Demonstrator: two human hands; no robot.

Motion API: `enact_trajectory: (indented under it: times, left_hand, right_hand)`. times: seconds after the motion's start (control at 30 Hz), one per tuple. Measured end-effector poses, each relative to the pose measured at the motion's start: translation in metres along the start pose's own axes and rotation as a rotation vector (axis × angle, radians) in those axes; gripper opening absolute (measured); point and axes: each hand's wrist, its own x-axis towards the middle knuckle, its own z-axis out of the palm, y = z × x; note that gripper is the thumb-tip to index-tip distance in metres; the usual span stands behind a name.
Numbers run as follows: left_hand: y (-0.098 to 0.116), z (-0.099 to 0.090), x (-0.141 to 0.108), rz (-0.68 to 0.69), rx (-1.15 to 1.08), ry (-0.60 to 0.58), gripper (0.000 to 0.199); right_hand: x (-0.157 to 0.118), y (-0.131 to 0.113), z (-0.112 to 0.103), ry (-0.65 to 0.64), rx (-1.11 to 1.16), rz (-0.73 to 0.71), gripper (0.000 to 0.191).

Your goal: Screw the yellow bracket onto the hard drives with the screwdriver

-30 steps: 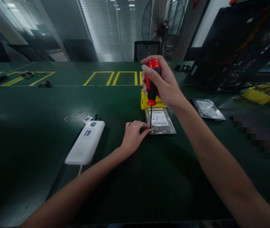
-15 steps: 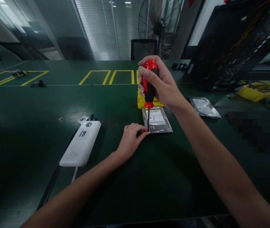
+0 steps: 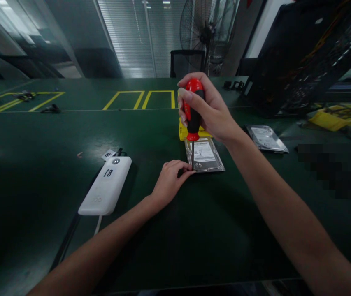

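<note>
A hard drive (image 3: pixel 208 158) with a white label lies flat on the green table. My right hand (image 3: pixel 208 100) is wrapped round the red and black handle of a screwdriver (image 3: pixel 194 109), held upright. Its thin shaft points down to the drive's near left corner. At that same corner my left hand (image 3: pixel 172 179) is closed, thumb and fingertips pinching the drive's edge beside the screwdriver tip. The fingers partly hide the tip, so the screw under it cannot be made out. Behind the drive, partly covered by my right hand, is a yellow object (image 3: pixel 182 130).
To the left lies a white power bank (image 3: pixel 106 189) marked 18, with a cable. A second hard drive (image 3: pixel 266 138) rests at the right, beyond my right forearm. A black computer case (image 3: pixel 289 65) stands at the back right. Yellow tape outlines (image 3: pixel 158 91) mark the far table.
The screwdriver handle and my right hand have shifted very slightly to the left. My left hand keeps its place at the drive's corner.
</note>
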Motion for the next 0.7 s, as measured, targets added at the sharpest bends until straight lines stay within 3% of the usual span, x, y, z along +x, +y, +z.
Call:
enact_trajectory:
  times: [0.47,0.7]
  left_hand:
    - [-0.0011,-0.0012,0.0037,-0.052,-0.049,-0.052,0.016]
    - [-0.0025,-0.0034,0.0044,-0.043,-0.139,-0.101,0.016]
  right_hand:
    - [0.0016,-0.0008,0.0031,-0.021,0.008,-0.027,0.028]
    - [0.0010,-0.0037,0.0066,0.047,-0.013,0.018,0.025]
